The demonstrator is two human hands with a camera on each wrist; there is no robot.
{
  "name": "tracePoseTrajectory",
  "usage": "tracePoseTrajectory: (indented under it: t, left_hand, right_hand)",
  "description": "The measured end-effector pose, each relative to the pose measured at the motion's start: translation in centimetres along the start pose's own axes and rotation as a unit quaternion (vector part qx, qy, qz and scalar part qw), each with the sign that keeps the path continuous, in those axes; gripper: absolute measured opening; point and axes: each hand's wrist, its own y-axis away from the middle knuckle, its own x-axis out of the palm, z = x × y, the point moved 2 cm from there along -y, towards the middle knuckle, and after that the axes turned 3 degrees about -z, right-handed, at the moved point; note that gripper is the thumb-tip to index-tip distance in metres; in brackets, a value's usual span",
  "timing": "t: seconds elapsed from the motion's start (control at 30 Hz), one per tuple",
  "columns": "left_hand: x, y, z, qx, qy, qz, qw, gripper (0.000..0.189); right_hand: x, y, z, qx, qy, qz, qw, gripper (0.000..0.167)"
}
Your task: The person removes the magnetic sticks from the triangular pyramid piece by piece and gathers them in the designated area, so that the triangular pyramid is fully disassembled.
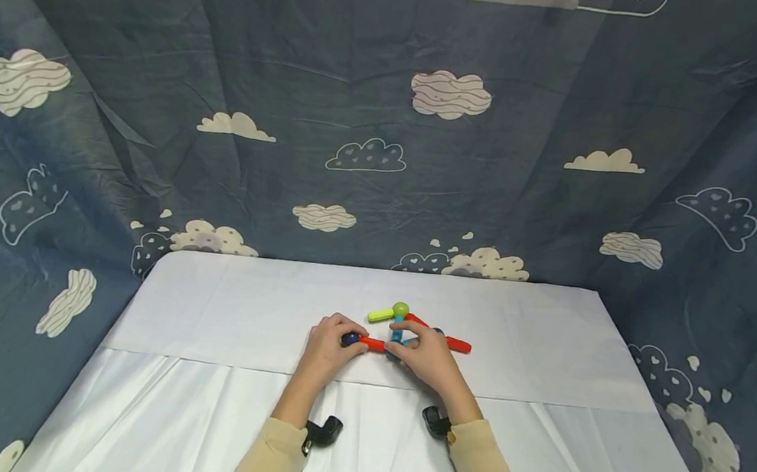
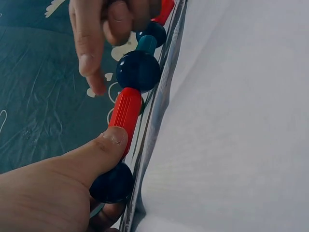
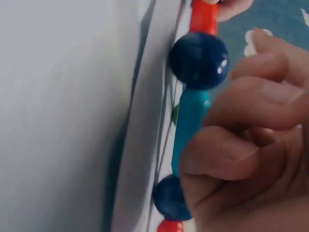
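Observation:
My left hand (image 1: 332, 346) pinches the left end of a red rod (image 2: 126, 113), with a dark blue ball (image 2: 112, 183) by its thumb. The rod's other end meets a second dark blue ball (image 2: 138, 71). From there a teal rod (image 3: 189, 128) runs to another dark blue ball (image 3: 173, 197), beyond which more red shows. My right hand (image 1: 428, 357) hovers over this joint, fingers loosely bent, and nothing is visibly gripped between them. Behind, a green ball (image 1: 401, 310) joins a yellow-green rod (image 1: 380, 315), a blue rod and a red rod.
The pieces are on a white-covered table (image 1: 239, 314). A dark curtain with cloud prints (image 1: 365, 96) hangs behind and at both sides. Black wrist cameras (image 1: 325, 432) are strapped on both arms.

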Motion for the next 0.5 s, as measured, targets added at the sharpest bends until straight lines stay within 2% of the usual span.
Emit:
tracePoseTrajectory:
  t: [0.13,0.3,0.5]
  left_hand:
    - [-0.2,0.0,0.2,-0.003,0.017,0.008,0.9998,0.026]
    - [-1.1,0.0,0.8,-0.020,0.063,0.021,0.9976,0.041]
    - [-1.3,-0.2,1.3,-0.023,0.079,0.025,0.9963,0.044]
  right_hand:
    - [0.5,0.1,-0.4,0.019,-0.030,0.034,0.9988,0.046]
    - [1.4,0.2,-0.8,0.014,-0.045,0.065,0.9968,0.047]
    - [2.3,0.3,-0.4,0.010,-0.027,0.055,0.9981,0.044]
